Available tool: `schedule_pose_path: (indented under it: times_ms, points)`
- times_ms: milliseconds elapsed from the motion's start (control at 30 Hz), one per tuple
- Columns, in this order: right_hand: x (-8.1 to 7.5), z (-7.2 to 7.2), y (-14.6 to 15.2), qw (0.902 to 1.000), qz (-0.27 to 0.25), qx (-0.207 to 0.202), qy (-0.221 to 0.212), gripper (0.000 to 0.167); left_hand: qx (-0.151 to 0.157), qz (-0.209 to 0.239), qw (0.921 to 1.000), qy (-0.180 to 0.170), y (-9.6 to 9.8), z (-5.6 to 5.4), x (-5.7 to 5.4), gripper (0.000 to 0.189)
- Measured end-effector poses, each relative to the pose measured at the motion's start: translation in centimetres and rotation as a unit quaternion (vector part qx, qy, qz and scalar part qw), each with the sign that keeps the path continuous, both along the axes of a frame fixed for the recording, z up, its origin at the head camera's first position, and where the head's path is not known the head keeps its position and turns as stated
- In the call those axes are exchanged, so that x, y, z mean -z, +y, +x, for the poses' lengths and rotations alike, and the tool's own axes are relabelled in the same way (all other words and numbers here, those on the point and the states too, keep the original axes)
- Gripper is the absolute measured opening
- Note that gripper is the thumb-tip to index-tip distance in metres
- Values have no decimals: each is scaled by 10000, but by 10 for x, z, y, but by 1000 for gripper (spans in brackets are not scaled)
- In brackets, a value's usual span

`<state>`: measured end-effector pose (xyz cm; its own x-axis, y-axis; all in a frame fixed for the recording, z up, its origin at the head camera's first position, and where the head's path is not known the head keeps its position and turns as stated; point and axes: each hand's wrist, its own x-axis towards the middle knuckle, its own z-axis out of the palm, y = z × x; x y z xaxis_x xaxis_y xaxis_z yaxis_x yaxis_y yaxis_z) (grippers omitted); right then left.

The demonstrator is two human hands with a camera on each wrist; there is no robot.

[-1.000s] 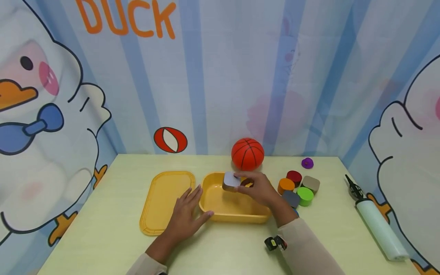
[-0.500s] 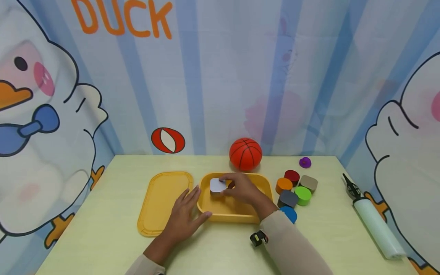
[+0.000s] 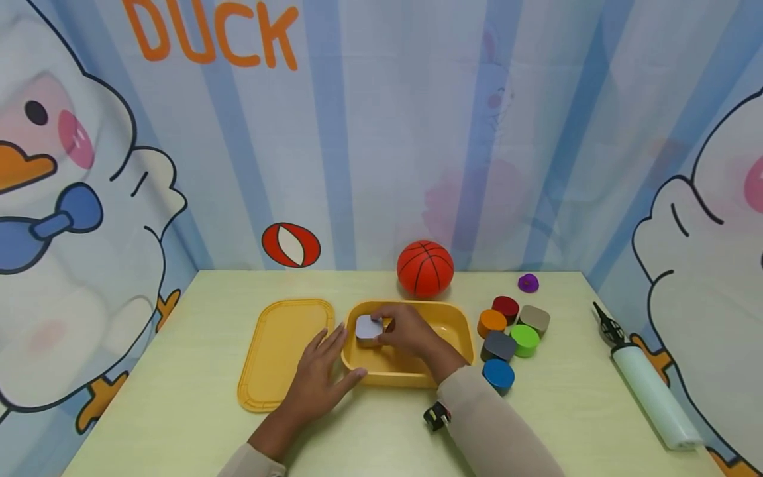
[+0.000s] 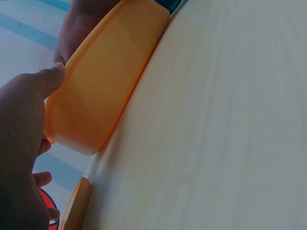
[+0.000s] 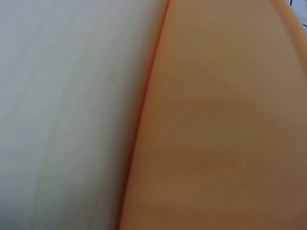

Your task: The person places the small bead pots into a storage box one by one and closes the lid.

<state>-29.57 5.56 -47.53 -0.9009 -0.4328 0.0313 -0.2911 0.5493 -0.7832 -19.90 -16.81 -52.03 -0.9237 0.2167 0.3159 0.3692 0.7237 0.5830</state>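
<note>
My right hand (image 3: 412, 334) pinches a pale lavender block with rounded corners (image 3: 366, 326) between thumb and fingers. The block is inside the yellow plastic box (image 3: 399, 379), at its left end; whether it touches the box floor is hard to tell. Fingers extended, my left hand (image 3: 316, 381) is at the box's left end. The left wrist view shows the left thumb (image 4: 50, 79) against the rim of the box. Only the box's outer wall (image 5: 216, 120) and the table appear in the right wrist view, with no hand visible.
Left of the box lies a flat yellow lid (image 3: 286, 358). A red basketball (image 3: 425, 268) sits behind the box. To the right are several blocks, including a blue one (image 3: 498, 376) and a green one (image 3: 525, 340), a small purple object (image 3: 528, 283) and a hand pump (image 3: 656, 397).
My right hand has moved left and slightly down with the lavender block, from over the middle of the box to its left end. The left hand stays in place at the box.
</note>
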Motion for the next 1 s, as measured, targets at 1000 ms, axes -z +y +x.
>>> schedule_pose_path:
  times_ms: [1000]
  points:
    - [-1,-1,-8,9954,815,323,398,33,22,-13,10000,-66,-1,-2,2,88]
